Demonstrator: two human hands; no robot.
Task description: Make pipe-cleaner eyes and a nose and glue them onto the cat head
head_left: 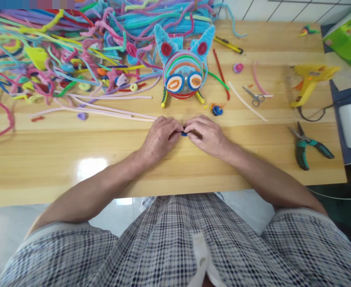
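My left hand and my right hand meet above the wooden table. Between their fingertips they pinch a small dark blue pipe cleaner piece, mostly covered by the fingers. Just beyond them stands a cat-like figure made of pipe cleaners, with blue ears, red ear centres and orange-and-white eyes. Close to my right hand lies a blue coil with orange bits beside it. Pale pink pipe cleaners reach up to my left hand.
Loose coloured pipe cleaners are heaped at the back left. On the right lie small scissors, pliers and a yellow glue gun with its cord. A yellow utility knife rests behind the figure, near a pink-purple coil.
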